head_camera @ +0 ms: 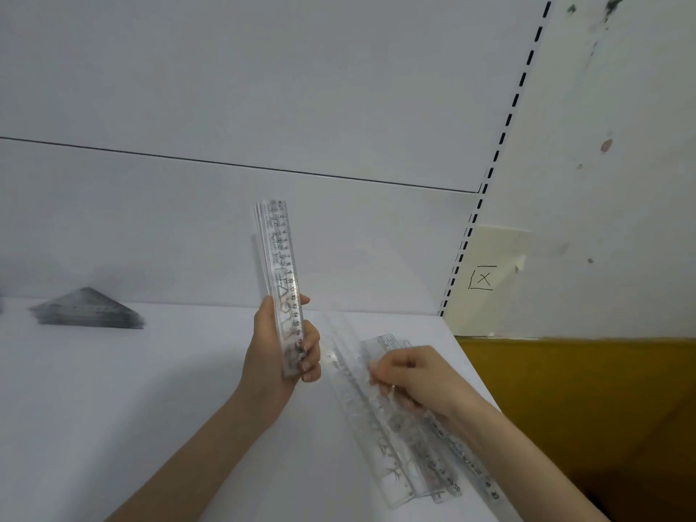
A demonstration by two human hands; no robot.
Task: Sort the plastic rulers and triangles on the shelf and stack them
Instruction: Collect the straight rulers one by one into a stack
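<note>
My left hand (280,348) holds a bundle of clear plastic rulers (280,254) upright above the white shelf (150,408), gripping its lower end. Several more clear rulers (399,454) lie fanned out on the shelf near its right edge. My right hand (410,374) rests on top of these loose rulers, its fingers curled onto one of them. A stack of triangles (88,308), dark and blurred, lies flat at the back left of the shelf.
The shelf ends at a right edge (478,374); beyond it is a yellow-brown surface (587,408). A slotted upright rail (489,175) runs along the back right corner. A paper with a boxed X (484,278) hangs on the stained wall.
</note>
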